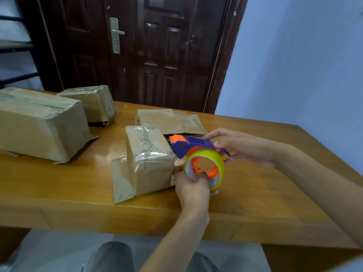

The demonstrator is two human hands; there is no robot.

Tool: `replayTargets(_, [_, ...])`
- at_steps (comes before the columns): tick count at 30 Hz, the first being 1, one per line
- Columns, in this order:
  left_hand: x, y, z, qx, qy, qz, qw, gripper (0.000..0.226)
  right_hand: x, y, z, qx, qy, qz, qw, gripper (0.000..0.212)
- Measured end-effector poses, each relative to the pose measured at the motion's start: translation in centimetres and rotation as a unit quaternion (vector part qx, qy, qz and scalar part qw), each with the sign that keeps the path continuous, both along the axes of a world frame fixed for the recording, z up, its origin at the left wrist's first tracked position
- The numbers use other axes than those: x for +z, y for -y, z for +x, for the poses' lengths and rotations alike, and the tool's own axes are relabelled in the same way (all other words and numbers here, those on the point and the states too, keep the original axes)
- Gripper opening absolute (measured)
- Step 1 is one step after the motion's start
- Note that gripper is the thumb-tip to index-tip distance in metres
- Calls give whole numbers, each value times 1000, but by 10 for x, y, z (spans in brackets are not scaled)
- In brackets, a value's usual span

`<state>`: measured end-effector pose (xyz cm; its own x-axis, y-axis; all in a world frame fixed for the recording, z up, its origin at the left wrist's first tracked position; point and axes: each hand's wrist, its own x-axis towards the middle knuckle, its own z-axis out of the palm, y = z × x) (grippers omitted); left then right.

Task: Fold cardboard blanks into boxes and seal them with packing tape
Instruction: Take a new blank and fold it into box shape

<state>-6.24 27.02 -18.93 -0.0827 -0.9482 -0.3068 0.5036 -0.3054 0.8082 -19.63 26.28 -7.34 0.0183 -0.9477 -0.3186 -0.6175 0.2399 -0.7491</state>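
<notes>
A small cardboard box (151, 163) stands on the wooden table (78, 185), taped across its top, with loose flaps at its near end. Right beside it is a tape dispenser (193, 147) with a blue and orange frame and a yellowish roll of packing tape (217, 163). My left hand (191, 185) pinches the roll's near rim, thumb inside the core. My right hand (241, 145) grips the dispenser's blue handle from the right. A stack of flat cardboard blanks (172, 120) lies behind the box.
Two taped boxes stand at the left: a large one (39, 122) and a smaller one (94, 104) behind it. A dark wooden door (149, 50) rises beyond the table's far edge, with a blue wall (294, 65) to the right. My knees show below the near edge.
</notes>
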Motion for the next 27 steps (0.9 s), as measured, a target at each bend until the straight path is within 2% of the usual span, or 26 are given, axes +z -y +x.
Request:
replayTargets(4, [-1,3,0,1,16,-6,1000,58,3,-8,-1,79,-95,-5,992,76])
replayTargets(7, [-1,2,-3,13,17,-11,1000,54,4,-11,-1,85,-100,-21,991,85])
replayTargets(12, [-3,0,-6,17,34,2,999,36,-2,-13,0,40,-104,-51,992,71])
replayTargets(16, [0,2,-8,11,28,14,999,40,-1,-14,3,-7,-80,-75,994,63])
replayTargets(23, [-1,-5,-9,-7,-8,11,1000,49,2,-15,1,0,-102,-99,990,60])
replayTargets(27, [-1,-8,-7,-25,-42,-5,999,56,2,-15,0,-17,-59,-84,995,64])
